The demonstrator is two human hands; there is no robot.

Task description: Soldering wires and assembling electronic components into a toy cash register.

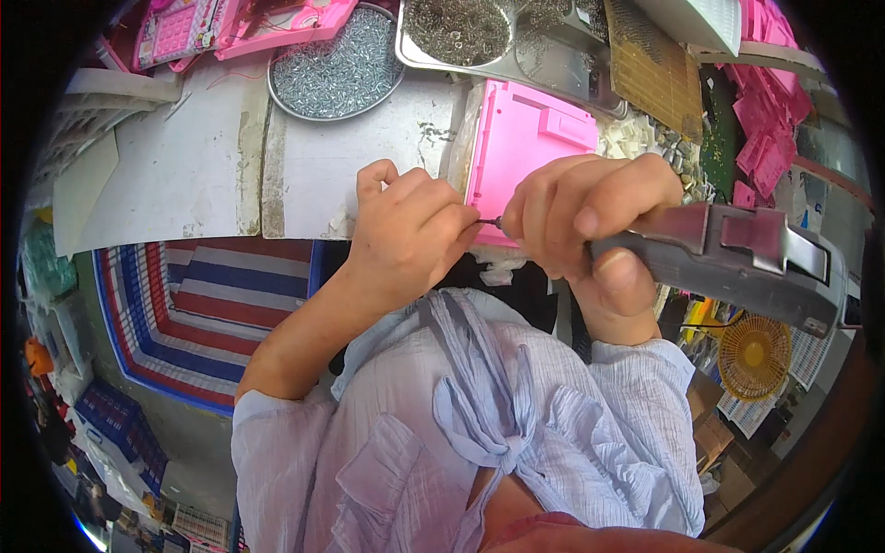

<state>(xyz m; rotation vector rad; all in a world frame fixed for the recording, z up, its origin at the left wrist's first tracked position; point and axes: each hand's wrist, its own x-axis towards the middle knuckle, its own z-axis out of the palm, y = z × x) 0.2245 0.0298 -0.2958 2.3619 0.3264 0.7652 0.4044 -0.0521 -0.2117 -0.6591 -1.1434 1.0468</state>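
Observation:
My right hand is wrapped round a grey electric screwdriver, held nearly level with its thin bit pointing left. At the tip of that bit, my left hand is closed in a pinch between thumb and forefinger. Whatever the pinch holds is too small and hidden to name. Just beyond both hands lies a pink plastic casing panel on the table, with a raised rectangular part near its right edge. The bit crosses in front of the panel's near end.
A round metal dish of silver screws stands at the back, beside a metal tray of small metal parts. Small white parts lie right of the panel. Pink casings sit far left. A striped lined bin stands below the table.

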